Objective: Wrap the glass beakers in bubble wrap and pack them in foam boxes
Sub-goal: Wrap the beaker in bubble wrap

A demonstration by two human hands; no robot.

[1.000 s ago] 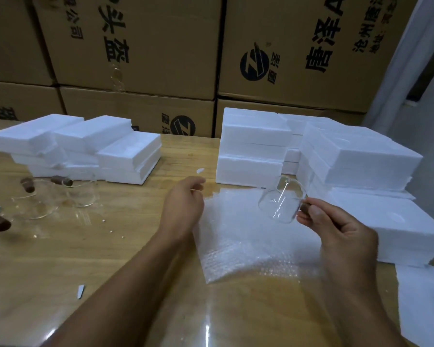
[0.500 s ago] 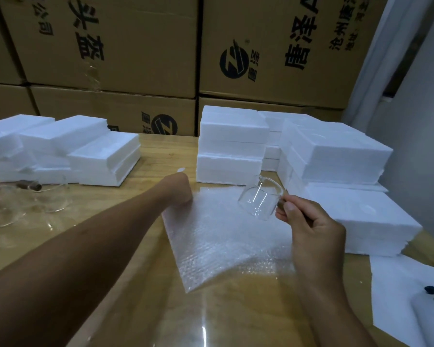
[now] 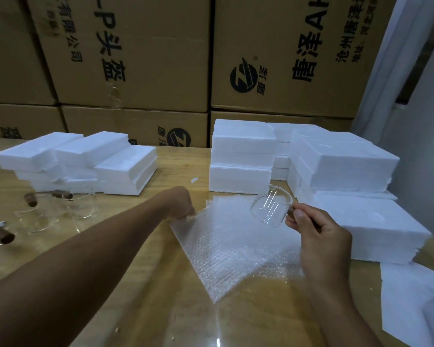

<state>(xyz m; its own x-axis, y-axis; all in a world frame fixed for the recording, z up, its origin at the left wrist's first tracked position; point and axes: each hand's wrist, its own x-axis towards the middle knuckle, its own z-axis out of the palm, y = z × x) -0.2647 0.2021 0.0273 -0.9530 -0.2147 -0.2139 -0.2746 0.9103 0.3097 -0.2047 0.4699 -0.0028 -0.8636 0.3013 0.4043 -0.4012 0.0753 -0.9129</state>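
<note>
The right grip point(image 3: 321, 236) was clamped on the brown handle of a glass beaker point(image 3: 269, 209), holding it tilted in the air over the far right part of the bubble wrap sheet point(image 3: 233, 246). The left grip point(image 3: 182, 201) pinched that sheet's left corner. The sheet lay on the wooden counter point(image 3: 135, 271), in front of stacked white foam boxes point(image 3: 341, 166).

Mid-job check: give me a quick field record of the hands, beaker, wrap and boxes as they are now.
left hand: holds the far left corner of the bubble wrap
right hand: pinches the brown handle of a glass beaker, held above the wrap
bubble wrap: one sheet on the table, nothing wrapped yet
other beakers: on the table at left, unwrapped
foam boxes: stacked at left and right
</note>
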